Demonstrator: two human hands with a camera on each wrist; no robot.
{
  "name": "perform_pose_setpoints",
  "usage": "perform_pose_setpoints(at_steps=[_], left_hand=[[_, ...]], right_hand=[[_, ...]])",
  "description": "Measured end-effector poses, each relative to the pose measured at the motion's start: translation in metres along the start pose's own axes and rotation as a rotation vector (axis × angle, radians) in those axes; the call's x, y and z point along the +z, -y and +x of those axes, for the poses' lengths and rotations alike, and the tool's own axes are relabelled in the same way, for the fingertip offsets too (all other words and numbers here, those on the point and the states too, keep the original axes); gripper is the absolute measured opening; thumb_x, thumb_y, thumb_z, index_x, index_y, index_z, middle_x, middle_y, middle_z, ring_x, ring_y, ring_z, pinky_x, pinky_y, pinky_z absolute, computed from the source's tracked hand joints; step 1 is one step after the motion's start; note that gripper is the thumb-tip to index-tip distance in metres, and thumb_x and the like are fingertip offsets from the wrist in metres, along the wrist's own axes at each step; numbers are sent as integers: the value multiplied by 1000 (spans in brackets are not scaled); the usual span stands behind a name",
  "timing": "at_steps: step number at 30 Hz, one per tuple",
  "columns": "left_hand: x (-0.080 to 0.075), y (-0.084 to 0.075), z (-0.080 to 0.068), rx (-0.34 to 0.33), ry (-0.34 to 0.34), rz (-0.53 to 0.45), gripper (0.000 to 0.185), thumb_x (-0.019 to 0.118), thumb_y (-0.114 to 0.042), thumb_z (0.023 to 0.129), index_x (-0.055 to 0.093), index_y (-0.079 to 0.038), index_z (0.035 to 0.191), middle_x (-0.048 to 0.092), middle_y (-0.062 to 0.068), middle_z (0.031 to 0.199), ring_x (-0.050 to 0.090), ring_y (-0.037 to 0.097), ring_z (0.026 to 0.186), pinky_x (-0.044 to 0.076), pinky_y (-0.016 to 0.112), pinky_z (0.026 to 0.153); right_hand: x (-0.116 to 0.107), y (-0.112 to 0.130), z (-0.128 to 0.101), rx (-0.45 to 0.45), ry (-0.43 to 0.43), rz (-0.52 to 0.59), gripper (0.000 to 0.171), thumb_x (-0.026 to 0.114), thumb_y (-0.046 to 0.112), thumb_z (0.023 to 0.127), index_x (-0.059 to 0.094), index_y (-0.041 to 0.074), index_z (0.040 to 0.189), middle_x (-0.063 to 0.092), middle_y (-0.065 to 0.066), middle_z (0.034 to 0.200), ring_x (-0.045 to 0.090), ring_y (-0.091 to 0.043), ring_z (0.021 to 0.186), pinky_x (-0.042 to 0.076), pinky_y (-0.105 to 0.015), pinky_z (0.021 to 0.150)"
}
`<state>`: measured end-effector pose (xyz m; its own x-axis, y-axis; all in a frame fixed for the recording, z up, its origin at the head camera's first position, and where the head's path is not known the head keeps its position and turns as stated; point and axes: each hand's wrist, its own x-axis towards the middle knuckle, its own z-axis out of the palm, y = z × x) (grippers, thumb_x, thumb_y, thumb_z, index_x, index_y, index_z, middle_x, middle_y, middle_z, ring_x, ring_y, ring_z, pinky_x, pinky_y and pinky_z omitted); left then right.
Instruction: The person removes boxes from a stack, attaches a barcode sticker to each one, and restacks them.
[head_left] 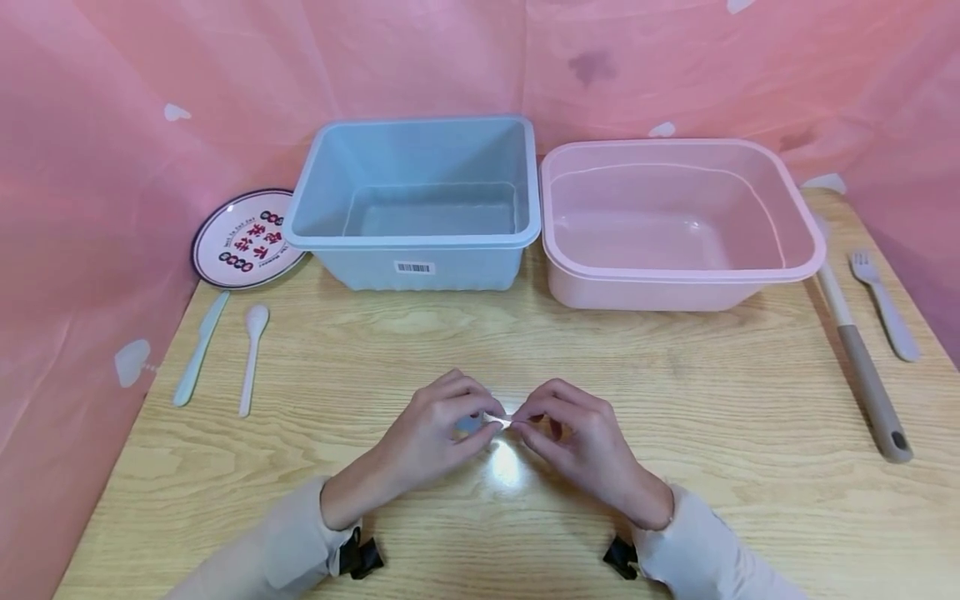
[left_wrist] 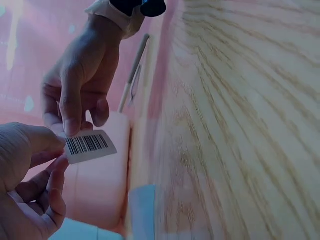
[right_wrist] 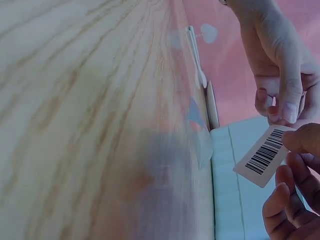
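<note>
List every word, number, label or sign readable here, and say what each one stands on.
Barcode sticker pinched by left hand and right hand: bars only, no digits legible.
Barcode label on the blue tub: too small to read.
Plate: red Chinese characters and small print, too blurred to read.

The scene is evenly and brightly lit from above. A white glare patch is thrown on the bench [head_left: 504, 467] just below the hands, and only soft shadows are cast under the tubs. Straight edges are bowed by the wide head lens. In both wrist views the near wood is smeared by blur, while the barcode label [left_wrist: 89, 145] is kept sharp.
</note>
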<state>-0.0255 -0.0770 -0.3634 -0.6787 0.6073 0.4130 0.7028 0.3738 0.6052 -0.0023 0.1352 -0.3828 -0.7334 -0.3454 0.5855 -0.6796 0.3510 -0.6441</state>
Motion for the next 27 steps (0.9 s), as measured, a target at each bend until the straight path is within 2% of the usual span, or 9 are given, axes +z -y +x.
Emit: perform_pose_setpoints(at_steps=[4,7,9,14,17,20,23,27], left_hand=[[1,-3,2,16,16,16,6,74,-7,84,73,-13,87,69,-5,88,58,8,86,48,10,72],[2,-4,3,27,23,42,6,73,-7,85,72,-13,86,69,-5,88,58,9,86,48,10,71],[3,-4,4,35,24,58,6,73,-6,84,72,-13,85,69,-5,87,58,8,86,48,11,71],[4,-4,5,57,18,79,8,72,-5,84,70,-12,84,67,-4,87,58,8,84,48,11,72],[3,-3,8,61,-1,44,4,70,-5,86,70,-9,86,67,-2,87,59,9,82,50,11,70],[-1,-2,13,48,-61,-12,3,70,-4,85,71,-7,86,67,2,86,60,10,78,52,13,66],[-4,-1,20,-11,-152,-102,4,71,-2,84,70,-5,85,68,4,83,59,10,72,52,17,60],[-7,-1,27,-178,-239,-304,5,70,2,84,70,-3,85,67,6,80,57,8,67,50,18,56]], right_hand=[[-2,1,-1,50,20,-7,11,76,3,80,71,12,83,65,1,83,52,-3,64,43,-13,50],[-4,3,-1,89,37,-13,11,76,3,81,71,13,83,65,3,84,52,-2,65,43,-13,51],[-4,4,-1,92,37,-11,14,76,0,79,71,13,83,65,3,84,52,-2,65,44,-14,50],[-5,4,-1,83,30,-1,7,75,6,82,71,11,83,65,3,84,54,-2,66,44,-13,51],[-8,4,1,58,-4,18,3,74,8,85,73,9,87,66,0,84,56,-4,68,45,-12,52],[-14,5,6,28,-81,31,10,73,4,84,73,6,94,68,-4,85,59,-6,71,47,-11,54],[-22,8,10,52,-176,19,19,74,-4,79,72,3,97,69,-8,84,61,-6,74,48,-12,56],[-31,10,13,221,-242,27,25,75,-12,74,71,2,94,67,-11,84,60,-3,77,50,-12,56]])
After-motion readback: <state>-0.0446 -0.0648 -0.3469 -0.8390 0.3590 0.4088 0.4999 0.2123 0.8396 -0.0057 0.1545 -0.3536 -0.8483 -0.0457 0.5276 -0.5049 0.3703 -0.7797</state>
